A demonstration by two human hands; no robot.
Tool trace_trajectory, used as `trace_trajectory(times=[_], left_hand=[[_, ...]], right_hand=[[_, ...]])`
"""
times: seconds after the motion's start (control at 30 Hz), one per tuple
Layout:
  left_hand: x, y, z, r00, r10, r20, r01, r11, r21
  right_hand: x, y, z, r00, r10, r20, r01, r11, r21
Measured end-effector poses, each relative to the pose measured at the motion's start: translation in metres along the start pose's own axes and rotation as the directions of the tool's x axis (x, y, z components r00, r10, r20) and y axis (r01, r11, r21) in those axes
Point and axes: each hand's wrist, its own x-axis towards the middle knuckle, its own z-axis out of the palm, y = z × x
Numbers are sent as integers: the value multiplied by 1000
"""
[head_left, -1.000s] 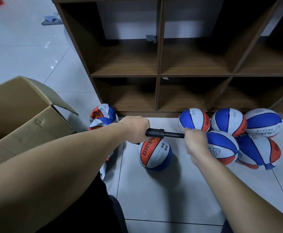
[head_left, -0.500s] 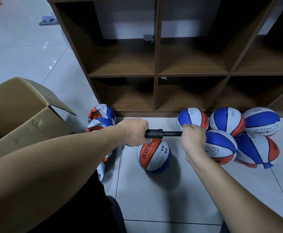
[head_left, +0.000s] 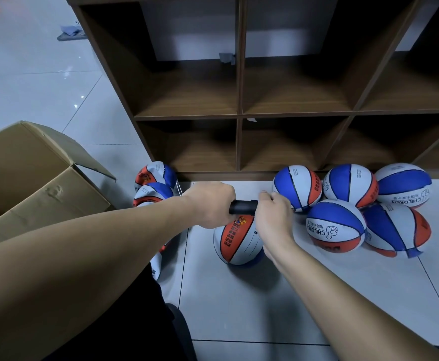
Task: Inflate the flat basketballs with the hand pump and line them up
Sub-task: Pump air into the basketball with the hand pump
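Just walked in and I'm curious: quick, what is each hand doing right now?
Left hand: closed around one end of the black hand pump.
Right hand: closed around the pump's other end.

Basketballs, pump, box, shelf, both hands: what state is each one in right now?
Hand pump: pushed in, gripped at both ends.
Left hand: grips the pump.
Right hand: grips the pump.
Ball under the pump: round.
Five balls by the shelf: round.
Stacked balls: flat.
Cardboard box: flaps open.
Shelf: compartments without balls.

Both hands cover most of the black pump (head_left: 243, 206); the left forearm hides part of the flat balls (head_left: 152, 194) at centre left.
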Motion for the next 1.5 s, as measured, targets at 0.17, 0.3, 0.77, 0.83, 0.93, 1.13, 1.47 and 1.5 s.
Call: trace_trajectory(times=[0.17,0.3,0.77,0.83,0.93,1.13,1.47,1.5], left_hand=[[1,-5,-2,999,12,42,-12,1000,-5],[2,-9,-1,997,20,71,-19,1000,-14],[6,-29,-7,986,-57,158,70,995,-75],[6,-27,-8,992,-57,115,62,997,-41],[6,-22,-8,992,-52,119,58,997,-47],[5,-11,-9,996,-38,76,43,997,-65],[4,-2,-13,999,-29,36,30,999,-45],[4,-1,-12,999,-27,38,28,999,-42]], right_hand=[[3,6,4,997,29,74,-28,999,-16],[6,9,1,991,30,130,-28,999,-23],[41,13,-50,978,208,-29,-204,973,106],[36,8,-43,982,179,-60,-174,981,86],[25,2,-31,991,117,-68,-113,992,56],[13,-10,-16,997,46,-67,-46,999,5],[-5,-18,1,1000,-23,-14,23,1000,-1],[-5,-18,1,1000,-24,-7,24,1000,1]])
